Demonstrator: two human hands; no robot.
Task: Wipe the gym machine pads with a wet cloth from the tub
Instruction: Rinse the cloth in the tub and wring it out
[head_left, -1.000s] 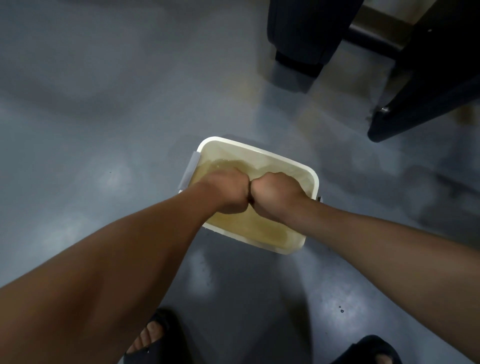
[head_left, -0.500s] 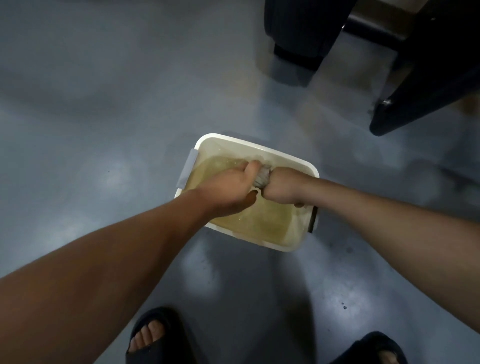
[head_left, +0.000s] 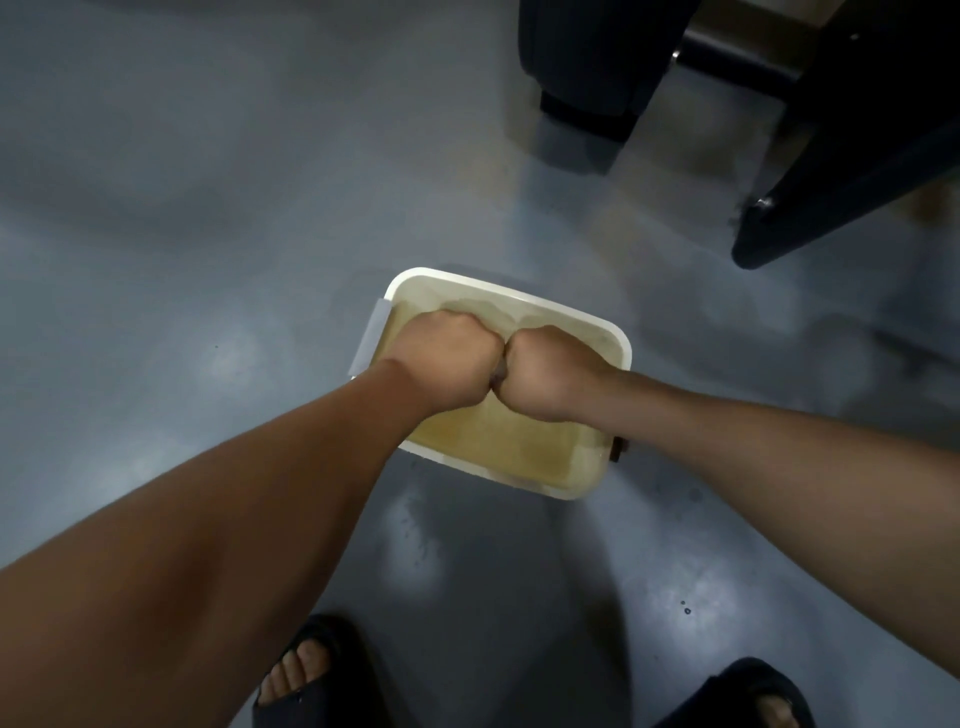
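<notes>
A white rectangular tub (head_left: 576, 487) with yellowish water stands on the grey floor. Over it, my left hand (head_left: 448, 364) and my right hand (head_left: 549, 373) are both clenched into fists, knuckle to knuckle. Between them a sliver of grey wet cloth (head_left: 500, 370) shows; each hand grips one end of it. Most of the cloth is hidden inside the fists. Dark gym machine parts (head_left: 841, 192) stand at the upper right.
A dark machine base (head_left: 587, 67) rests on the floor behind the tub. My feet in black sandals (head_left: 306, 675) stand at the bottom edge, the right sandal (head_left: 753, 696) at the lower right. Wet spots mark the grey floor around the tub.
Half a second ago my hands were twisted apart with the grey cloth showing between them. Now they are turned back, fists pressed together, and the cloth is almost hidden.
</notes>
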